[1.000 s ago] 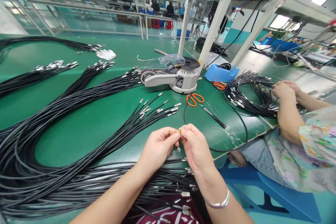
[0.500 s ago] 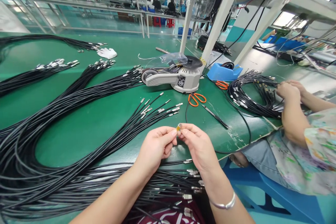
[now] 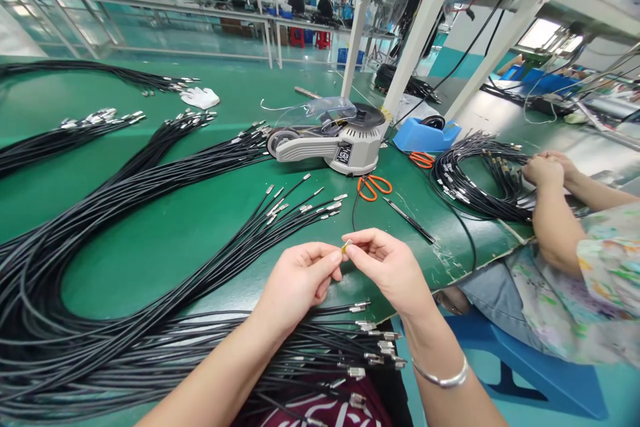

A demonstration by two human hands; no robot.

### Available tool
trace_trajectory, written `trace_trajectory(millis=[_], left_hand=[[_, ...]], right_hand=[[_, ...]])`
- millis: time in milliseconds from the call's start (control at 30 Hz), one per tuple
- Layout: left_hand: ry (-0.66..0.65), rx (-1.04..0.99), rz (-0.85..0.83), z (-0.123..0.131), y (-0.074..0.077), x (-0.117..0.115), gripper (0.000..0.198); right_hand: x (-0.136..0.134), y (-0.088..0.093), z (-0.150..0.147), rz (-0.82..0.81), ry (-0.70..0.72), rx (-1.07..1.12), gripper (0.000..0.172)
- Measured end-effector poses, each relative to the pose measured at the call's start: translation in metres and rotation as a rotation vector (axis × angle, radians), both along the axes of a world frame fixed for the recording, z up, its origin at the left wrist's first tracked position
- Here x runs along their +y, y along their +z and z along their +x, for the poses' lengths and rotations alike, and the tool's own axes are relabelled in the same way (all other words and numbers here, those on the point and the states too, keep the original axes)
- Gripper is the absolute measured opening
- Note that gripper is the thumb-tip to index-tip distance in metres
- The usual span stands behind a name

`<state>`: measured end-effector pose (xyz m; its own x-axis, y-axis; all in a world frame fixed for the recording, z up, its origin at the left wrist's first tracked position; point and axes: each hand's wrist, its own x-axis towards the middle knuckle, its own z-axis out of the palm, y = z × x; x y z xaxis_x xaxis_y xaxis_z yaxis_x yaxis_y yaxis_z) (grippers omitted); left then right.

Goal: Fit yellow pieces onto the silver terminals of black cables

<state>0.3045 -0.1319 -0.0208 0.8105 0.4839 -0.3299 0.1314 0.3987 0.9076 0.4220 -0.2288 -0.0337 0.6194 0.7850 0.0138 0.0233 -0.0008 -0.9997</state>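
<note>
Near the front of the green table, my left hand [image 3: 297,283] and my right hand [image 3: 393,270] meet fingertip to fingertip. Between them is a small metal cable connector [image 3: 347,246] with something yellow on it, perhaps tape. My left thumb and forefinger are closed at its lower left end, while the right thumb and forefinger pinch its upper right end. Fingers cover most of the connector, and any cable on it is hidden. Black cables [image 3: 215,347] with metal connector ends lie under my forearms. Beyond my hands another cable bundle [image 3: 240,237] fans out its connector ends.
A grey tape dispenser [image 3: 350,147] stands mid-table, with orange-handled scissors [image 3: 373,187] and a black pen-like tool [image 3: 410,220] nearby. To the right, a co-worker's hands [image 3: 545,170] work over a coiled cable bundle [image 3: 450,177]. A white glove [image 3: 200,98] lies at the back left.
My right hand has shifted slightly right and turned, its forearm swinging outward. The left hand has stayed almost in place, and the connector shows a little farther right.
</note>
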Motion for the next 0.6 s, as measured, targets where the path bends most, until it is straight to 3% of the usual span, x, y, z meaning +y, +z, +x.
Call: trace_trajectory(millis=[167, 433, 600], left_hand=[[0.077, 0.083, 0.232, 0.002, 0.0, -0.004, 0.02], [-0.007, 0.139, 0.653, -0.003, 0.002, -0.005, 0.021], [-0.035, 0.139, 0.585, -0.002, 0.004, -0.006, 0.02]], right_hand=[[-0.001, 0.004, -0.001, -0.061, -0.023, -0.006, 0.011], [-0.004, 0.022, -0.002, -0.27, 0.037, -0.327, 0.009], [-0.006, 0.018, 0.001, -0.284, 0.007, -0.36, 0.015]])
